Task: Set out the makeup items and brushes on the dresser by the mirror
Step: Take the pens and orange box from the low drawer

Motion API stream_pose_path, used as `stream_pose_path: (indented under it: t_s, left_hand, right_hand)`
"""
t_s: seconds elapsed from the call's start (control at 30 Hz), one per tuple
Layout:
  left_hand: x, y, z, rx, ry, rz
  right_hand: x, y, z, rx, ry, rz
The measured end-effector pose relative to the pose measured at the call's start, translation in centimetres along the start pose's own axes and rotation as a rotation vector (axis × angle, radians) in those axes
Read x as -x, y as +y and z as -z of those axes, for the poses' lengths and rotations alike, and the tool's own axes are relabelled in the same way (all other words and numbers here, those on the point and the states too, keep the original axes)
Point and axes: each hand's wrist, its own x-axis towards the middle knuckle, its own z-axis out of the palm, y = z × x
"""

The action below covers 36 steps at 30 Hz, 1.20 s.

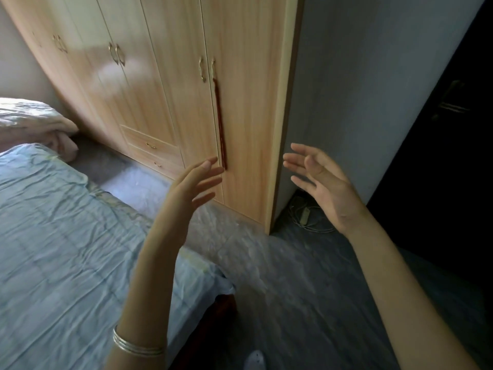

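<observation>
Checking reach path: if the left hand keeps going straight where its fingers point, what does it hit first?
Likely the wardrobe door, near the red tassel hanging from its handle. The left hand is open and empty; depth to the door is unclear.

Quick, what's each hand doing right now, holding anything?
Left hand: open, fingers straight, holding nothing, raised in front of the light wooden wardrobe.
Right hand: open, fingers spread, holding nothing.

We see no makeup items, brushes, dresser or mirror here, so we cannot tell their state.
</observation>
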Motion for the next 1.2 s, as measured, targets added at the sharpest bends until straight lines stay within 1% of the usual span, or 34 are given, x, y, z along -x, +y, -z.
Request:
stream_pose_path:
  t_s: [0.27,0.5,0.8,0.93,1.03,1.2]
  left_hand:
    - [-12.1,0.0,1.9,0.033,0.063,-0.027]
    - [-19.6,-0.4,4.4,0.007,0.122,-0.047]
    - [-28.7,-2.5,7.9,-0.024,0.352,-0.028]
    - [-33.7,-2.7,9.0,-0.015,0.479,-0.04]
    - [-37.6,-2.4,9.7,0.003,0.555,-0.021]
    - [-41.7,-2.7,11.7,0.014,0.713,-0.002]
  right_hand:
    - [-13.2,1.0,0.2,0.043,-0.083,-0.025]
    - [-23.1,3.1,-1.4,0.002,-0.182,-0.008]
    - [-37.3,7.1,-2.5,-0.046,-0.348,-0.028]
    - [-44.7,8.6,-3.0,-0.075,-0.464,-0.007]
    - [-50.2,9.3,-3.7,-0.104,-0.526,-0.024]
    - [-57.5,11.1,-5.5,-0.137,-0.642,-0.046]
